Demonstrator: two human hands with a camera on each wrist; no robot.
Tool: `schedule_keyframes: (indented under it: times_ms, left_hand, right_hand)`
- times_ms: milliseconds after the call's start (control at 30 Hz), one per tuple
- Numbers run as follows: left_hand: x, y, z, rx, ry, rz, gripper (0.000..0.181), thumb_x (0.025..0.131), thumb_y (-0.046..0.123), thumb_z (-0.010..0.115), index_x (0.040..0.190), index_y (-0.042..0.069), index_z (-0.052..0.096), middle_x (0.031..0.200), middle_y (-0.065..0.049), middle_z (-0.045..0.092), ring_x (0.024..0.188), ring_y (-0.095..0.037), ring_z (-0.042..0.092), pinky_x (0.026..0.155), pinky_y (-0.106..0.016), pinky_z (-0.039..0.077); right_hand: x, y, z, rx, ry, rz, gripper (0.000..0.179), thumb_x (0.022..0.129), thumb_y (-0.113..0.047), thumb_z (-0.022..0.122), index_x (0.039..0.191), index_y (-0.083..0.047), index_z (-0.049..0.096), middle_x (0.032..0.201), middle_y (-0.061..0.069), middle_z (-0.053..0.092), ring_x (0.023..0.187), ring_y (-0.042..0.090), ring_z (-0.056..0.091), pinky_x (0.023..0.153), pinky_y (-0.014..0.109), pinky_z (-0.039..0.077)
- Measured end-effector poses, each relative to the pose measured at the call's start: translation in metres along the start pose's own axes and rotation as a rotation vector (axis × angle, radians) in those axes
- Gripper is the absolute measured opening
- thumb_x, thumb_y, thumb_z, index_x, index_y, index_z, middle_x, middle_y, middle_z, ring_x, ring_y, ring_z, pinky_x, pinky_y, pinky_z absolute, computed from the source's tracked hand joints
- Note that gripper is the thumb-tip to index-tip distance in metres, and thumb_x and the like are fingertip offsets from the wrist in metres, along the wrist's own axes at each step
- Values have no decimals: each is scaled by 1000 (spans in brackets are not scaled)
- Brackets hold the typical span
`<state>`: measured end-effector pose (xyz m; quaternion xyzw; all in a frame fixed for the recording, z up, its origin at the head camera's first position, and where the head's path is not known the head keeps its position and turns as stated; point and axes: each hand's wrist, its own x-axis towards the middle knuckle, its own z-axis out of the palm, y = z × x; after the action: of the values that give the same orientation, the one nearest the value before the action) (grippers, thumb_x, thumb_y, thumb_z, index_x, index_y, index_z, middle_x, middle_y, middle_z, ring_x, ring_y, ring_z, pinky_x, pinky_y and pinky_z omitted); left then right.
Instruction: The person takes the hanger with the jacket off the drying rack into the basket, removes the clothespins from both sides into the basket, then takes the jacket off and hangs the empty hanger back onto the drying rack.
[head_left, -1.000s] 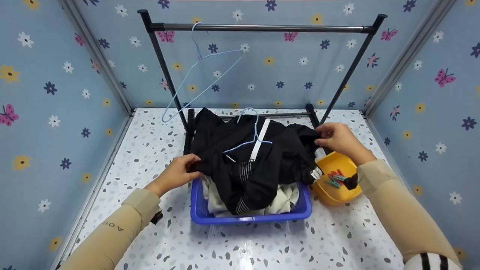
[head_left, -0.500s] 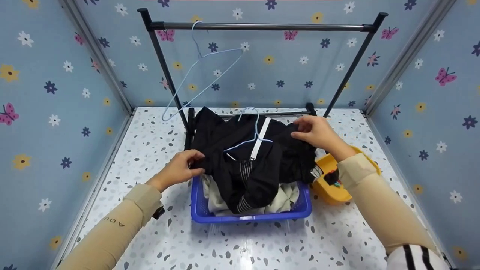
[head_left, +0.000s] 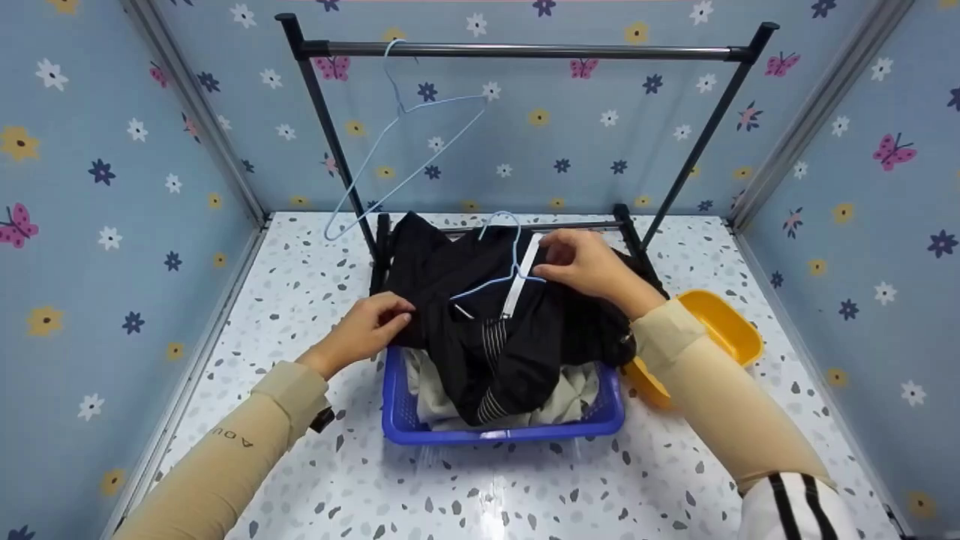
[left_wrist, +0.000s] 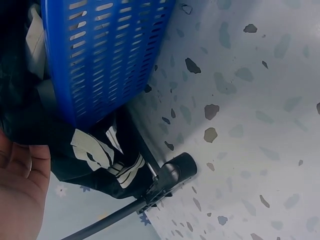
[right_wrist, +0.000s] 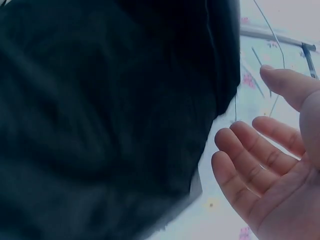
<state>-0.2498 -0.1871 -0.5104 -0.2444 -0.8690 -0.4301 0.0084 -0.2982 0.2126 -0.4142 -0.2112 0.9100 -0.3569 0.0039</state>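
Observation:
A black garment (head_left: 465,262) with thin white stripes and a white strip lies bunched over the blue basket (head_left: 510,435). A light blue wire hanger (head_left: 514,247) sits at it, hook upward, one arm partly covered by cloth. At the garment's left edge, my left hand (head_left: 360,334) pinches the cloth; in the left wrist view the fingers (left_wrist: 22,165) curl under its dark fabric. My right hand (head_left: 585,266) is over the garment beside the white strip and the hanger's right end. In the right wrist view its fingers (right_wrist: 250,165) are spread and loosely bent, apart from the cloth.
A black clothes rack (head_left: 517,51) stands behind, with a second blue wire hanger (head_left: 442,172) on its bar at the left. Pale cloth (head_left: 574,397) fills the basket. A yellow bin (head_left: 724,326) stands at the right, partly behind my right forearm.
My right hand has let go of the garment's right end and moved left to the hanger. The left hand stays at the left edge, shifting slightly up and right.

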Motion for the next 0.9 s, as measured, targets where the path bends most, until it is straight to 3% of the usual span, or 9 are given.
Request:
schedule_keyframes:
  times_ms: [133,367,500,600,733,900]
  left_hand:
    - [0,0,1,-4,19,10,14,110,5,69,116,1,80,109,-16,76,90,-11,60,84,-26,52]
    - [0,2,2,4,19,10,14,110,5,69,117,-2,79,109,-18,76,90,-12,59,85,-27,53]
    - [1,4,2,-8,17,6,14,109,5,69,119,-1,79,109,-17,76,90,-12,59,85,-27,53]
    - [3,5,3,-20,4,21,16,109,7,72,121,0,80,106,-15,75,88,-9,58,82,-25,51]
    - [6,7,5,-14,-13,41,20,107,6,73,125,0,81,101,-14,72,87,-10,56,81,-25,49]
    - [12,9,9,-6,-24,89,24,103,-1,73,125,-3,80,100,-15,71,90,-18,59,82,-29,49]
  right_hand:
    - [7,-5,12,35,-23,-14,48,98,-15,86,136,9,72,111,26,82,93,28,75,87,30,57]
    - [15,-13,29,92,-58,34,42,101,-16,83,134,7,71,113,27,83,95,27,77,84,26,55]
    - [18,-17,38,187,-91,72,31,107,-15,77,129,6,69,106,25,83,81,17,75,74,21,56]
    - [20,-19,43,280,-93,89,19,110,-11,71,120,4,68,93,15,81,69,10,70,65,19,56]
    - [20,-22,46,320,-80,46,10,111,-7,67,110,2,66,83,8,77,59,6,64,58,19,53]
    - [19,-24,48,328,-79,5,8,111,-4,66,108,4,65,83,19,77,54,6,57,56,19,51]
